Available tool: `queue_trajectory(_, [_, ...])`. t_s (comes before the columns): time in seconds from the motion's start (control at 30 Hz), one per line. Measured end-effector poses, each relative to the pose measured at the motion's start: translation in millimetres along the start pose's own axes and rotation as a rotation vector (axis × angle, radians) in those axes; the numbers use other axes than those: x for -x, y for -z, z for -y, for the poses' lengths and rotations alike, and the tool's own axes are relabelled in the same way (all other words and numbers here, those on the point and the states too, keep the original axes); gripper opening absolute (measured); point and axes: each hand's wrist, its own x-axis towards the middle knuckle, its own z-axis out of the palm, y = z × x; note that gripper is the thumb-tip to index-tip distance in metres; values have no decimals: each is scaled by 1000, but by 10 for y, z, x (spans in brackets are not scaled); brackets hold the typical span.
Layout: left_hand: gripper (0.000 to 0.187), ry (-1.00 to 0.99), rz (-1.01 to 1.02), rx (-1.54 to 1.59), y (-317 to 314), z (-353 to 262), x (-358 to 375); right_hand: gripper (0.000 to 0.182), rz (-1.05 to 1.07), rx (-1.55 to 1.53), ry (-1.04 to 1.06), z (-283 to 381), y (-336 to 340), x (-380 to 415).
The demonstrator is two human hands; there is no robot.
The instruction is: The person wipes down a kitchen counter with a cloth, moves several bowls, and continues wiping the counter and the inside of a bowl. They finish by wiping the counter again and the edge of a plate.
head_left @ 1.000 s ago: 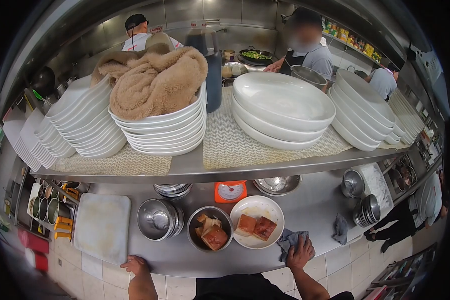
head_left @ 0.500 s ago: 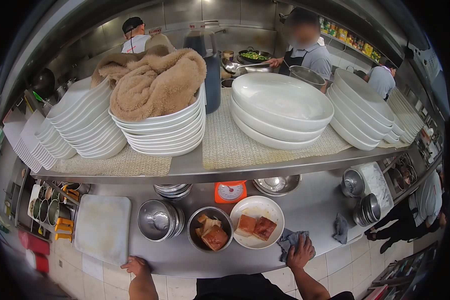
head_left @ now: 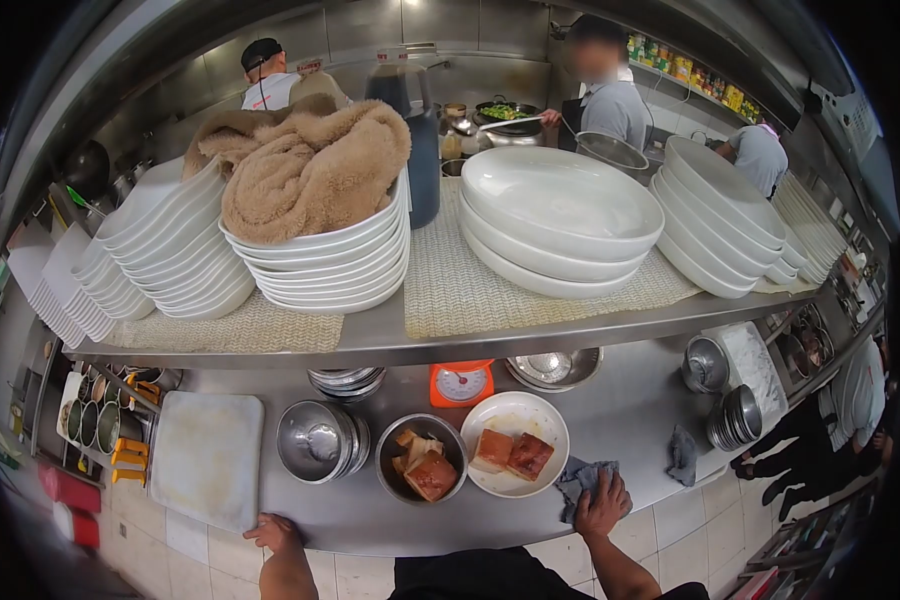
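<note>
My left hand (head_left: 275, 531) rests at the front edge of the steel counter, beside the lower right corner of a white cutting board (head_left: 206, 458). Its fingers look stretched out, with nothing visible in them. On the right, my right hand (head_left: 602, 502) lies with fingers spread on a crumpled grey cloth (head_left: 576, 484). Between my hands, a steel bowl (head_left: 394, 492) holds browned meat chunks (head_left: 431, 474) and paler pieces. Touching or nearly touching it, a white plate (head_left: 511, 487) carries two browned blocks of meat (head_left: 530, 456).
An orange kitchen scale (head_left: 460, 382) stands behind the plate. Steel bowls (head_left: 315, 440) are stacked left, others (head_left: 738, 418) right. Another grey cloth (head_left: 681, 457) lies rightward. The overhead shelf (head_left: 390, 352) bears white dishes (head_left: 560, 270) and a brown towel (head_left: 320, 180). Several people work beyond and at right.
My hands, the bowl and the plate stay in place. Across the shelf, the person by the wok has turned and shifted slightly; people at the far right have moved a little.
</note>
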Motion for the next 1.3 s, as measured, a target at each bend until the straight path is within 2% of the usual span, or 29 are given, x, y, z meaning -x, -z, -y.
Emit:
queue_trajectory(0.1, [56, 86, 39, 18, -185, 76, -127, 57, 3, -7, -5, -1, 2, 1])
queue_trajectory(0.17, [57, -102, 70, -191, -339, 199, -242, 57, 1, -10, -1, 2, 8, 4])
queue_trajectory(0.2, [57, -101, 68, -191, -333, 209, -238, 57, -2, -13, 3, 10, 11, 1])
queue_trajectory(0.27, [55, -289, 174, -502, -23, 82, -72, 57, -4, -16, 5, 11, 19, 5])
queue_trajectory(0.4, [54, -270, 197, -516, 105, -9, -14, 58, -9, -18, 9, 8, 15, 3])
queue_trajectory(0.47, [46, -116, 135, -224, 3, 10, -58, 58, -10, -19, 5, 17, 19, 1])
queue_trajectory(0.6, [45, -147, 126, -282, 45, -7, -24, 58, -7, -15, -1, 24, 25, 1])
queue_trajectory(0.67, [43, 78, 82, 6, 107, -68, 20, 58, -10, -12, 1, 17, 22, 3])
queue_trajectory(0.7, [43, 77, 82, 7, 182, -89, 56, 58, -11, -9, 2, 14, 20, 4])
queue_trajectory(0.77, [41, -232, 216, -423, 326, -110, 115, 58, -12, -7, 4, 7, 9, 1])
queue_trajectory(0.83, [41, -165, 165, -320, 66, -10, -15, 59, -15, -7, 8, -4, 0, 3])
queue_trajectory(0.9, [41, -96, 116, -217, 111, -36, 5, 59, -19, -9, 13, -3, 7, 1])
queue_trajectory(0.97, [42, -205, 237, -427, 192, -66, 39, 59, -22, -11, 20, 2, 9, 1])
queue_trajectory(1.0, [42, -203, 238, -427, 182, -62, 43, 58, -16, -7, 13, 4, 9, -1])
queue_trajectory(1.07, [35, -247, 98, -503, 126, -43, 30, 58, -10, -1, 6, 3, 5, 0])
queue_trajectory(1.2, [34, -219, 105, -437, 364, -148, 164, 58, 5, -1, -7, 11, 14, -5])
queue_trajectory(1.27, [40, -219, 271, -435, 511, -209, 195, 58, 9, 0, -11, 7, 9, -2])
queue_trajectory(1.3, [40, -219, 271, -436, 492, -196, 188, 58, 2, 1, -8, -8, -13, 1])
